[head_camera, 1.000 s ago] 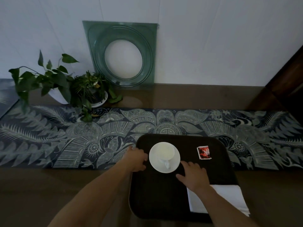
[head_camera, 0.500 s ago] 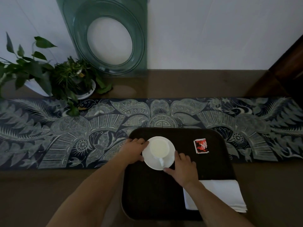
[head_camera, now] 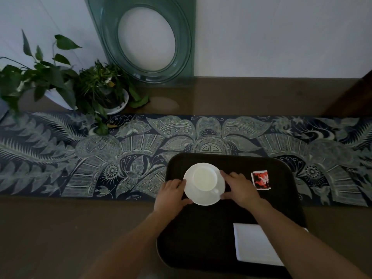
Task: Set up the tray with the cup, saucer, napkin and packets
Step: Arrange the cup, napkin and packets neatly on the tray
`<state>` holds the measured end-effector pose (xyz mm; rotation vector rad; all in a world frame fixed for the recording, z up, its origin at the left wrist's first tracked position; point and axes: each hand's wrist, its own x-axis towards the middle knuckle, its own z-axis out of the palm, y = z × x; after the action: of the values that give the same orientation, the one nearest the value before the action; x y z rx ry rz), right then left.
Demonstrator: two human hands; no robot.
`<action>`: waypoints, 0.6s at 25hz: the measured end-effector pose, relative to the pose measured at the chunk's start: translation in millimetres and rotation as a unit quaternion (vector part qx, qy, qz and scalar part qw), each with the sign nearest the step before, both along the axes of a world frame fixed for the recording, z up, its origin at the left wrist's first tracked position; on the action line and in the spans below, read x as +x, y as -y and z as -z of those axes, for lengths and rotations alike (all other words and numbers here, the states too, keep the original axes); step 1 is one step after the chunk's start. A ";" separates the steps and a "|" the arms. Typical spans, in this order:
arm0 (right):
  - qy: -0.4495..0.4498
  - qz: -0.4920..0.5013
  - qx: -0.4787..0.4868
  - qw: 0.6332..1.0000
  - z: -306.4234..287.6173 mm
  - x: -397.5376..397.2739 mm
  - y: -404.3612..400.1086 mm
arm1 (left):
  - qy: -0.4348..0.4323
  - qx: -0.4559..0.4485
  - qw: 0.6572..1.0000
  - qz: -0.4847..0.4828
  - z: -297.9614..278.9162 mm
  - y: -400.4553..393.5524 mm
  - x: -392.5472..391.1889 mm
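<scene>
A dark tray [head_camera: 201, 238] lies on the table, its far end on a patterned runner. A white cup [head_camera: 205, 178] stands upright on a white saucer [head_camera: 203, 198] in the tray's far left part, handle toward me. My left hand [head_camera: 171, 193] grips the saucer's left rim. My right hand [head_camera: 239, 188] holds its right rim, thumb at the near edge. A red packet [head_camera: 260, 180] lies flat on the tray just right of my right hand. A folded white napkin [head_camera: 255, 246] rests at the tray's near right corner, partly under my right forearm.
A dark blue patterned runner [head_camera: 80, 158] crosses the brown table [head_camera: 60, 238]. Two potted plants [head_camera: 96, 91] stand at the back left. A green glass panel with a round opening [head_camera: 147, 39] leans on the wall behind. Dark wooden furniture [head_camera: 358, 93] is at the right.
My right hand moved from the tray floor to the saucer's right rim. My left hand shifted onto the left rim. Cup and saucer stay in the same part of the tray.
</scene>
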<state>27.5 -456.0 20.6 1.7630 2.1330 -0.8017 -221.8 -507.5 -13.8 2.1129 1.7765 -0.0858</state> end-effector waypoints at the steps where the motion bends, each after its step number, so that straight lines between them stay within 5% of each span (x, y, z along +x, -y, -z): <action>1: -0.005 -0.008 -0.010 1.000 -1.6 0.2 -6.0 | 0.002 0.005 1.000 -0.017 2.1 5.7 3.7; 6: -0.108 0.114 -0.034 0.987 7.4 2.6 8.6 | 0.010 0.045 0.999 -0.005 -4.9 -8.8 -8.7; 9: -0.162 0.206 -0.047 0.964 19.2 -7.3 40.3 | 0.015 -0.017 0.997 0.073 -16.3 -46.9 -20.0; 15: -0.100 0.194 0.039 0.975 31.1 -25.2 51.6 | -0.076 -0.069 0.975 0.199 -17.7 -90.8 -10.4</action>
<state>2.3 -507.6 -10.5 2.2687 1.9846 -1.0412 -232.3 -416.7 3.9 2.3787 1.3501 -0.4739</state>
